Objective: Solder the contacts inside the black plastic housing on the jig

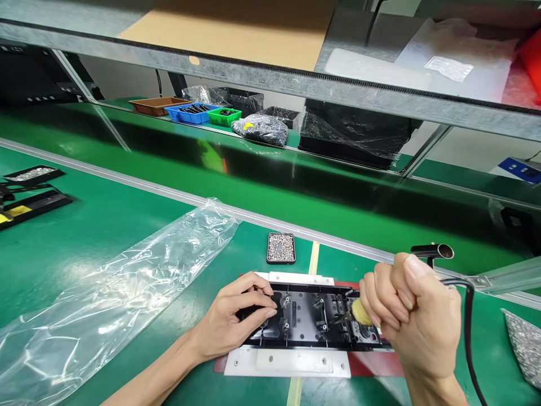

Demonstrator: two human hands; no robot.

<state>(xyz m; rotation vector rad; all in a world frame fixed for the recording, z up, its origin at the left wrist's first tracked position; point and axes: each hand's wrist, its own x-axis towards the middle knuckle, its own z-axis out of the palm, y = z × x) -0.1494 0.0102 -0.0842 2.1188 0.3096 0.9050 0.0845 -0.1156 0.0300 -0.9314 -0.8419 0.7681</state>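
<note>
A long black plastic housing (pixel 305 321), open side up, lies in a white fixture (pixel 296 361) on the green bench. Ribs and small posts stand inside it. My left hand (pixel 236 310) is over the housing's left end, thumb and fingers curled close together; whatever is between them is hidden or too small to make out. A fist formed by my right hand (pixel 416 316) grips the yellow handle of a soldering iron (pixel 360 312), its tip pointing left and down over the housing's right part. The iron's black cable (pixel 468 338) hangs beside my right wrist.
Behind the fixture sits a small black tray (pixel 281 248) of tiny metal pieces. A black tubular stand (pixel 433 251) rises behind my right hand. Clear plastic film (pixel 127 299) spreads at left; a bag of metal pieces (pixel 524 344) lies at right. Overhead runs a metal shelf (pixel 262 79).
</note>
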